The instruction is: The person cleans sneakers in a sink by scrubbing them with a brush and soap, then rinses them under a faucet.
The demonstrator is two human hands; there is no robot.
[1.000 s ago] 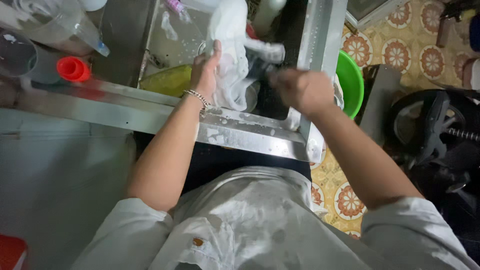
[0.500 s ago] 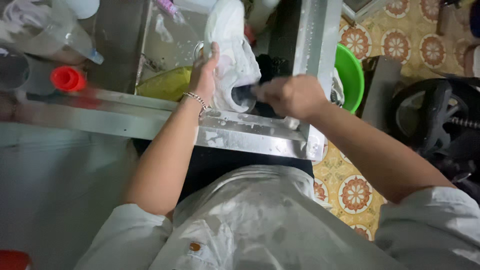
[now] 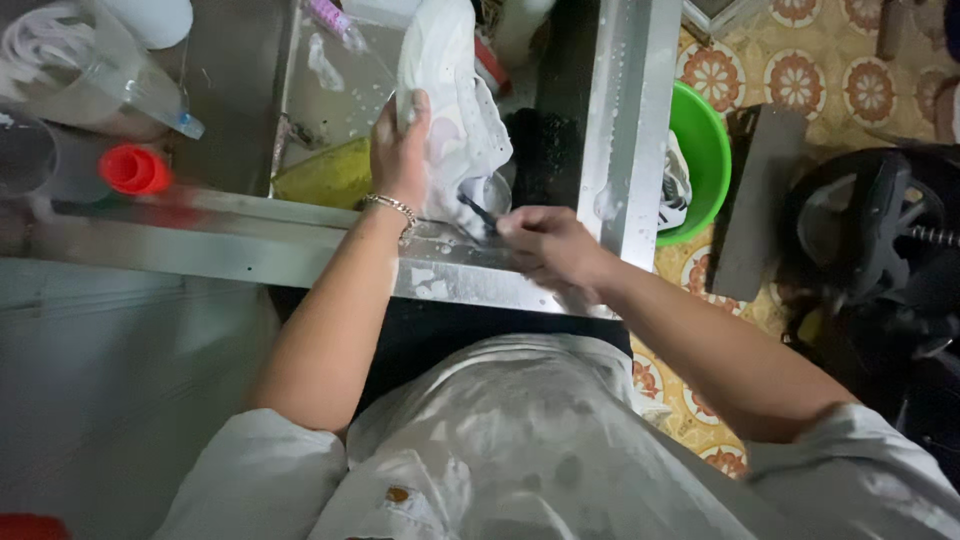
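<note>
Over a steel sink (image 3: 330,90) my left hand (image 3: 400,150) grips a white sneaker (image 3: 455,110) by its side, toe pointing away from me. A chain bracelet circles that wrist. My right hand (image 3: 540,245) is closed on a thin dark brush handle (image 3: 477,213) whose tip reaches into the shoe's heel opening. The brush head is hidden inside the shoe. Both forearms come in from a white, stained shirt at the bottom of the view.
A yellow bag (image 3: 325,172) lies in the sink. On the left counter stand a red cap (image 3: 132,168) and clear plastic containers (image 3: 80,70). A green basin (image 3: 700,160) with another shoe sits on the patterned floor tiles at right, beside a dark wheel (image 3: 870,235).
My right hand has drawn back toward me and lower, to the sink's front rim, with the brush now poking into the heel. The shoe has shifted slightly left and up in my left hand.
</note>
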